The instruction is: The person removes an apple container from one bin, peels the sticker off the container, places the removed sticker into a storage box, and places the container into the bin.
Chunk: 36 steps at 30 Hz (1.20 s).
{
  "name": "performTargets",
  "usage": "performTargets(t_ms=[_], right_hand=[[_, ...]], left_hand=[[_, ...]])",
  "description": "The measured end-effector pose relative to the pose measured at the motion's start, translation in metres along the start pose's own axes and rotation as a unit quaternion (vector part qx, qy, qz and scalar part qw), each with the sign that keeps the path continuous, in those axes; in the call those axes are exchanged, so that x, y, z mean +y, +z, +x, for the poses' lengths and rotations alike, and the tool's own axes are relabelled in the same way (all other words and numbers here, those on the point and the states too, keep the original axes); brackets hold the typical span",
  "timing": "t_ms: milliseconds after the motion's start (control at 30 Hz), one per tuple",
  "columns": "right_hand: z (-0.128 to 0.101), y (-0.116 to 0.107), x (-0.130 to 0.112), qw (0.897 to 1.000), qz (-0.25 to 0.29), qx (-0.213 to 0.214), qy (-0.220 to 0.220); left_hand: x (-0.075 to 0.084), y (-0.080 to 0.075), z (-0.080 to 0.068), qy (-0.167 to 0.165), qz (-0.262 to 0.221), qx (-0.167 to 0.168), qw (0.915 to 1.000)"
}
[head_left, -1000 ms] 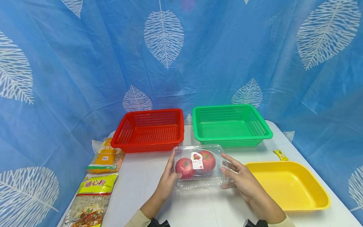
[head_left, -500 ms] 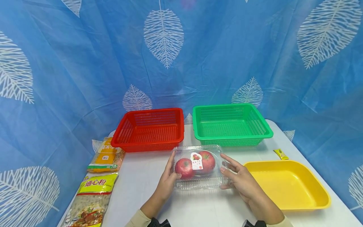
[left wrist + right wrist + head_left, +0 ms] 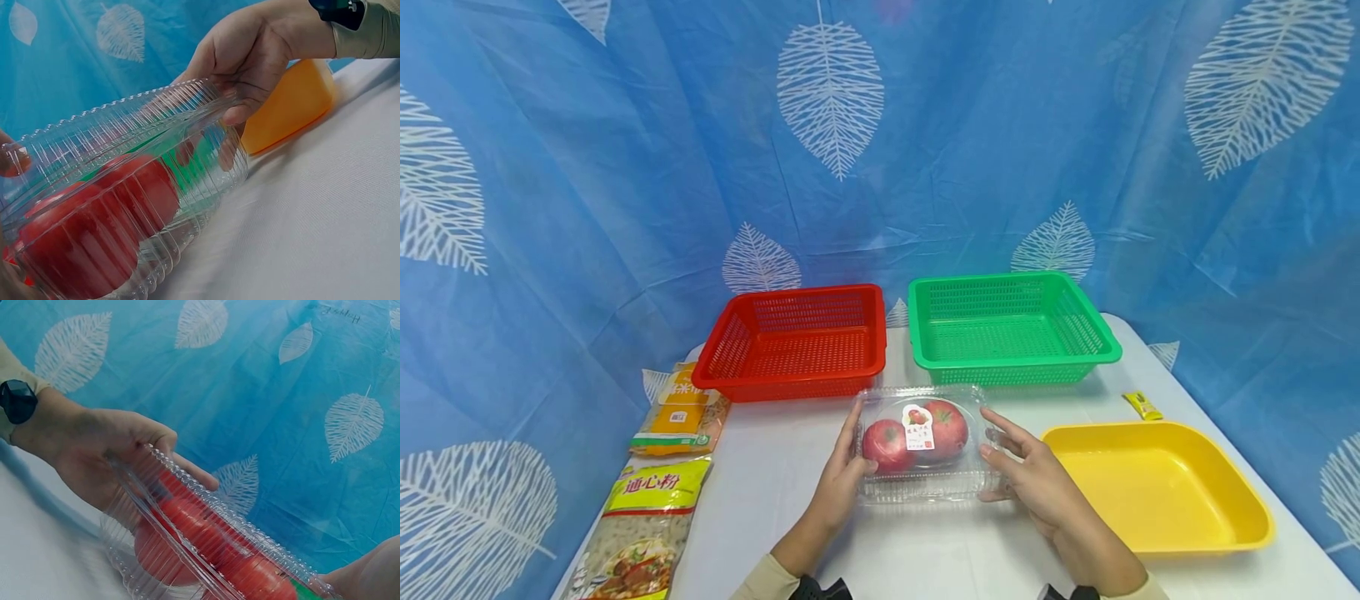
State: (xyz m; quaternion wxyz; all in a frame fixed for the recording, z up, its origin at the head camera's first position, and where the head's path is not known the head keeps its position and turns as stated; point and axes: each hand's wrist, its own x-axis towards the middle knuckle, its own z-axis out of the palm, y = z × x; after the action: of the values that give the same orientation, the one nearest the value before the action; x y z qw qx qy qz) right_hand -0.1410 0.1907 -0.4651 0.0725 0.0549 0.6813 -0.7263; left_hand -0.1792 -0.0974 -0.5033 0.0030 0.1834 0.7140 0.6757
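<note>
- The macaroni packet (image 3: 643,525) runs off the bottom edge of the head view.
- The red basket (image 3: 790,388) hides an upper corner of the orange packet (image 3: 679,419).
- The finest print on the label (image 3: 918,432) of the clear box (image 3: 917,487) and on the small sachet (image 3: 1142,406) is too small to read.
- Behind the box, most fingers of the left hand (image 3: 838,483) are hidden.
- The right forearm covers part of the yellow tray (image 3: 1157,492).
- The right wrist view cuts off the right hand (image 3: 1033,475).
</note>
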Motion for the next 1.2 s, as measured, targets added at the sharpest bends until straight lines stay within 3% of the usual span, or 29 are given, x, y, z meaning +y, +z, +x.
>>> performTargets(t_ms=[533,1200], right_hand=[[-0.0012,0.0047,0.0022,1.0,-0.001,0.0,-0.002],[-0.0002,0.0057,0.0084,1.0,-0.002,0.006,-0.002]], left_hand=[[-0.0046,-0.002,-0.0017,-0.024,0.004,0.02,0.9995],[-0.0103,0.0,-0.0027,-0.032,-0.001,0.02,0.9993]])
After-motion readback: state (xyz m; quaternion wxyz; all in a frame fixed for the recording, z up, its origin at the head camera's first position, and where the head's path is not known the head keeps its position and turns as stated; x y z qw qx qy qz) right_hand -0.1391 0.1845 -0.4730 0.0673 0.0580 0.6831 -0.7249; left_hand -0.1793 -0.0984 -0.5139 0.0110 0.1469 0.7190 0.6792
